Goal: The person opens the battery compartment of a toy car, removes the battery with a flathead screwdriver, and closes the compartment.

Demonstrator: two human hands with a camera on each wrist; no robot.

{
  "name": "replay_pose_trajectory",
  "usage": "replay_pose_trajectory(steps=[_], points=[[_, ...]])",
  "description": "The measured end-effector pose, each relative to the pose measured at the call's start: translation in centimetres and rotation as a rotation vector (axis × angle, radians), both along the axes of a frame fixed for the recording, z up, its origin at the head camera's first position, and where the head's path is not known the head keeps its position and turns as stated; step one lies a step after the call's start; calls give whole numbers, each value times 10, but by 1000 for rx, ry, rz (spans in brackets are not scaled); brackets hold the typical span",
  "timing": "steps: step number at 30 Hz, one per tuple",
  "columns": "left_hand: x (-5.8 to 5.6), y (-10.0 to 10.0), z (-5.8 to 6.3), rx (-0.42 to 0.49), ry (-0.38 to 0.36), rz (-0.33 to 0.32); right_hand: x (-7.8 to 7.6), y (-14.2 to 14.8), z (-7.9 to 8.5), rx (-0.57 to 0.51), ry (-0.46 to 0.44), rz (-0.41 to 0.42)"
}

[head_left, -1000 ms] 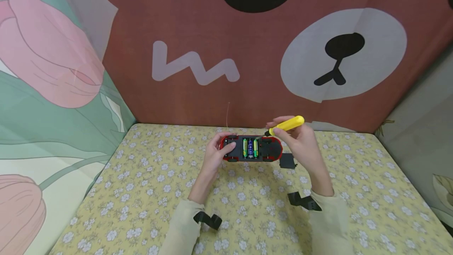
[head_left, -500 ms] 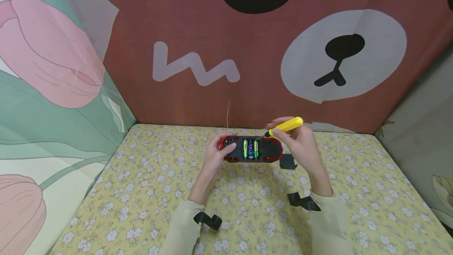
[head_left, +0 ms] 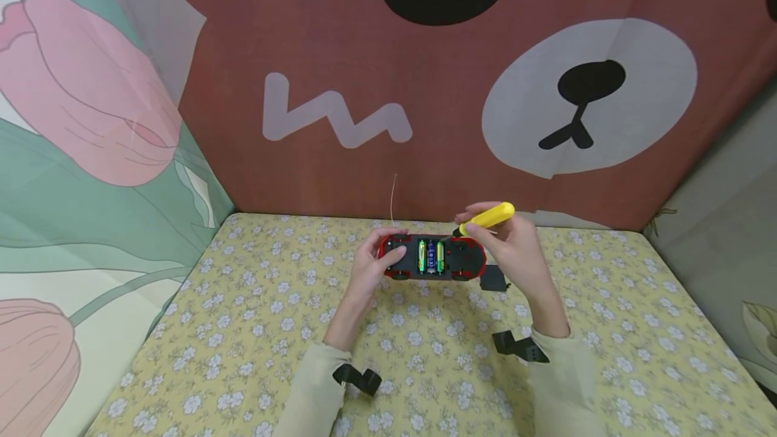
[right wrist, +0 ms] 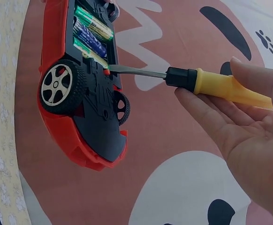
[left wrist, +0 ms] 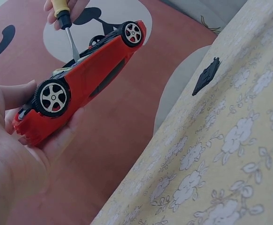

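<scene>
A red toy car [head_left: 467, 267] is held upside down above the table, its black underside up. My left hand [head_left: 368, 258] grips one end, thumb on the underside. In the open battery compartment lie three batteries [right wrist: 90, 38], two green and one blue. My right hand [head_left: 516, 248] holds a screwdriver by its yellow handle [head_left: 493, 216]. In the right wrist view the flat metal blade [right wrist: 136, 71] reaches the compartment's edge, its tip at the end of the nearest green battery. The left wrist view shows the car's side and wheels [left wrist: 53, 97], with the blade entering from above.
A black battery cover [head_left: 494, 278] lies on the flowered tablecloth [head_left: 243, 329], just right of the car. A thin wire [head_left: 392, 197] rises behind the car. Black straps [head_left: 357, 379] sit at both wrists. A printed bear curtain [head_left: 340, 174] hangs behind the table.
The screwdriver handle has shifted slightly left and down in the head view, its tip staying near the batteries. The left hand keeps its grip on the car, which sits very slightly lower.
</scene>
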State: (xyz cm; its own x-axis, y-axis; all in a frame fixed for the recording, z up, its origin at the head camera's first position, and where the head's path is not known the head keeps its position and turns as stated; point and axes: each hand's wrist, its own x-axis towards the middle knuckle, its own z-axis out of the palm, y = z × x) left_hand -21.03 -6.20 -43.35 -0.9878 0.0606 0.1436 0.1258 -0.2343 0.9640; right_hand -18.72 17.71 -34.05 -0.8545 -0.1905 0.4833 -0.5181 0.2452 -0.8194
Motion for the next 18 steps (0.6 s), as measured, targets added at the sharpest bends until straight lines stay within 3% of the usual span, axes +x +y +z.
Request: replay_pose_trajectory(steps=[10, 18], points=[[1, 0, -3, -25, 29, -38, -2, 0, -2, 33, -20, -63], [1, 1, -3, -24, 43, -42, -4, 1, -3, 24, -19, -65]])
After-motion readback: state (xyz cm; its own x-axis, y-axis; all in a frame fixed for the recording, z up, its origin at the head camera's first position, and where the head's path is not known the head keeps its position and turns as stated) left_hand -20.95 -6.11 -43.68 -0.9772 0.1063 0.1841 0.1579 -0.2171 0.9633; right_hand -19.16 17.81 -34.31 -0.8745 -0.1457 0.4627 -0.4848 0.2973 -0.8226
